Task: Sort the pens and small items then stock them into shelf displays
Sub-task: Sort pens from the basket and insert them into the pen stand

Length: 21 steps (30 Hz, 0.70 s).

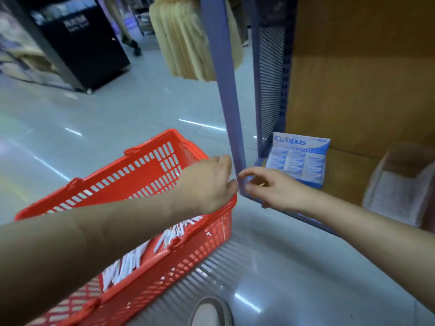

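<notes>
A red plastic basket [150,175] stands on the floor at the left, with several white pens [127,262] lying in its bottom. My left hand [207,184] reaches over the basket's far right corner, back of the hand up; its fingertips are hidden. My right hand [270,188] hovers at the foot of the blue shelf post [226,90], thumb and forefinger curved apart beside it, with nothing seen between them. On the low wooden shelf [348,180] stands a blue and white Campus display box [299,158]. The frame is blurred.
A clear tray with a cardboard insert [400,184] sits on the shelf at the right. Tan rolled paper [188,38] hangs behind the post. A black cabinet on wheels [82,43] stands across the aisle. A shoe [209,312] shows at the bottom edge.
</notes>
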{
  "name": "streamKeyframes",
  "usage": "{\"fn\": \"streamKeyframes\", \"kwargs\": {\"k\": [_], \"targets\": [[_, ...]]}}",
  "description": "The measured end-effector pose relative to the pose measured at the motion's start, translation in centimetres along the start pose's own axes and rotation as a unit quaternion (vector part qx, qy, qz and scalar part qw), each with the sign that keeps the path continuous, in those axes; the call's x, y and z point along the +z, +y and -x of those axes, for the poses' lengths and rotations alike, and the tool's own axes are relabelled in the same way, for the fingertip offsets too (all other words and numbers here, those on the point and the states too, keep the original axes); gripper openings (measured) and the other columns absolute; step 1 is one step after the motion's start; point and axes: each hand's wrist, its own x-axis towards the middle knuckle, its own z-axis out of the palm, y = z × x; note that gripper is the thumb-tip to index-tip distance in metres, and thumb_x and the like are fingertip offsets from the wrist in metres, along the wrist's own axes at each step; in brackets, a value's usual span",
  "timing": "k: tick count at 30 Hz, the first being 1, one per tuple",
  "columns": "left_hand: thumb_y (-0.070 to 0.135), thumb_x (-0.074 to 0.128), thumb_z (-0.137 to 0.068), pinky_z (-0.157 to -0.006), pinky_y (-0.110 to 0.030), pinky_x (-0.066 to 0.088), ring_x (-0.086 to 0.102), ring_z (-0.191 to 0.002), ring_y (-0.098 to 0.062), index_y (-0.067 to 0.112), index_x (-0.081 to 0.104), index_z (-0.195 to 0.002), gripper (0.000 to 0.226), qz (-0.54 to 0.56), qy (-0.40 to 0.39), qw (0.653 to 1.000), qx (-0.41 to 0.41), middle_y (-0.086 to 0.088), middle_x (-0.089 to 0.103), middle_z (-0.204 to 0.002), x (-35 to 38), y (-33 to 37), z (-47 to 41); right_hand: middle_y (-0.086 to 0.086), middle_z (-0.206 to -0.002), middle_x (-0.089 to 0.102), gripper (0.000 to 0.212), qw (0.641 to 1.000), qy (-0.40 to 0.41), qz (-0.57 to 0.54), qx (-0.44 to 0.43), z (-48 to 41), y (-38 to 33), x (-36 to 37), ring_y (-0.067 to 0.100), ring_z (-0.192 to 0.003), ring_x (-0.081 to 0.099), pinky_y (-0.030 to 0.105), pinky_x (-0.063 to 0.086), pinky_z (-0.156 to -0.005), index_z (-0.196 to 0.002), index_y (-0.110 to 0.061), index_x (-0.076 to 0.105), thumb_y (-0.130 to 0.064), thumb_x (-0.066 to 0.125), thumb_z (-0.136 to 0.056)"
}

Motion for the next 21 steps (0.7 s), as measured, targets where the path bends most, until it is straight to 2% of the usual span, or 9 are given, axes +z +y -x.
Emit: {"fn": "streamKeyframes", "kwargs": {"k": [2, 4, 5, 7, 10, 12, 14, 17, 21], "targets": [[0.05, 0.049, -0.088, -0.078, -0.039, 0.048, 0.06, -0.096, -0.033, 0.011, 0.046, -0.108, 0.044, 0.073, -0.048, 0.99, -0.114, -0.012, 0.063, -0.103, 1.1, -1.3, 2.0, -0.003, -0.087, 0.061, 0.028, 0.992, -0.03, -0.105, 0.066, -1.7, -1.0, 1.7, 0.006, -0.069, 0.058, 0.029, 0.052, -0.062, -0.119, -0.037, 0.057, -0.024, 0.054, -0.095], [0.046, 0.05, -0.092, -0.085, -0.037, 0.047, 0.062, -0.102, -0.032, 0.009, 0.05, -0.118, 0.045, 0.176, -0.083, 0.968, -0.16, -0.013, 0.066, -0.107, 2.4, -1.1, 3.7, -0.009, -0.076, 0.06, 0.031, 0.984, -0.039, -0.147, 0.092, -3.0, -1.8, 3.0, 0.002, -0.057, 0.055, 0.028, 0.049, -0.061, -0.123, -0.039, 0.053, -0.026, 0.055, -0.095], [0.04, 0.049, -0.094, -0.086, -0.035, 0.047, 0.062, -0.104, -0.03, 0.011, 0.054, -0.121, 0.04, 0.211, -0.084, 0.962, -0.149, -0.012, 0.067, -0.109, 2.8, -0.6, 4.4, -0.01, -0.072, 0.061, 0.034, 0.985, -0.043, -0.146, 0.084, -3.6, -2.0, 3.5, 0.002, -0.053, 0.054, 0.028, 0.048, -0.06, -0.125, -0.04, 0.052, -0.027, 0.057, -0.094], [0.031, 0.049, -0.096, -0.084, -0.032, 0.044, 0.061, -0.103, -0.029, 0.019, 0.055, -0.125, 0.032, 0.215, -0.079, 0.969, -0.093, -0.01, 0.067, -0.112, 3.0, 0.3, 5.8, -0.008, -0.069, 0.066, 0.049, 0.992, -0.048, -0.111, 0.047, -4.3, -2.3, 4.2, 0.008, -0.052, 0.055, 0.026, 0.047, -0.055, -0.13, -0.04, 0.048, -0.022, 0.065, -0.088], [0.021, 0.054, -0.093, -0.083, -0.028, 0.04, 0.06, -0.105, -0.029, 0.022, 0.052, -0.131, 0.038, 0.203, -0.091, 0.974, -0.038, -0.008, 0.065, -0.117, 2.4, 0.7, 7.6, 0.002, -0.07, 0.069, 0.08, 0.997, -0.042, 0.058, -0.007, -3.3, -3.2, 4.1, 0.013, -0.051, 0.058, 0.025, 0.048, -0.049, -0.136, -0.045, 0.033, -0.011, 0.069, -0.073], [0.017, 0.057, -0.091, -0.088, -0.026, 0.039, 0.058, -0.111, -0.028, 0.023, 0.051, -0.134, 0.044, 0.187, -0.118, 0.975, -0.003, -0.007, 0.063, -0.124, 1.8, 0.7, 8.8, 0.006, -0.082, 0.07, 0.095, 0.981, -0.067, 0.183, -0.025, -1.7, -4.1, 3.8, 0.017, -0.06, 0.062, 0.027, 0.051, -0.056, -0.145, -0.044, 0.014, -0.018, 0.069, -0.073], [0.018, 0.059, -0.09, -0.093, -0.027, 0.041, 0.056, -0.117, -0.027, 0.025, 0.049, -0.137, 0.048, 0.183, -0.137, 0.973, 0.021, -0.005, 0.06, -0.13, 1.4, 1.0, 9.7, 0.008, -0.1, 0.069, 0.1, 0.956, -0.089, 0.279, -0.032, -0.1, -4.4, 3.5, 0.022, -0.077, 0.065, 0.031, 0.053, -0.07, -0.149, -0.042, 0.0, -0.029, 0.068, -0.077], [0.021, 0.061, -0.089, -0.094, -0.025, 0.042, 0.056, -0.117, -0.024, 0.027, 0.05, -0.135, 0.048, 0.179, -0.149, 0.971, 0.056, -0.003, 0.062, -0.127, 0.8, 1.9, 10.5, 0.011, -0.12, 0.056, 0.101, 0.931, -0.053, 0.357, -0.056, 1.4, -4.3, 3.1, 0.031, -0.105, 0.06, 0.037, 0.05, -0.087, -0.15, -0.039, 0.0, -0.044, 0.067, -0.076], [0.028, 0.063, -0.089, -0.08, -0.016, 0.035, 0.058, -0.106, -0.017, 0.029, 0.049, -0.136, 0.049, 0.149, -0.209, 0.957, 0.137, -0.001, 0.066, -0.12, 0.1, 2.0, 11.8, 0.01, -0.137, 0.034, 0.098, 0.927, -0.02, 0.372, -0.055, 2.2, -4.1, 3.2, 0.035, -0.121, 0.048, 0.037, 0.042, -0.093, -0.151, -0.028, 0.007, -0.048, 0.067, -0.076]]}}
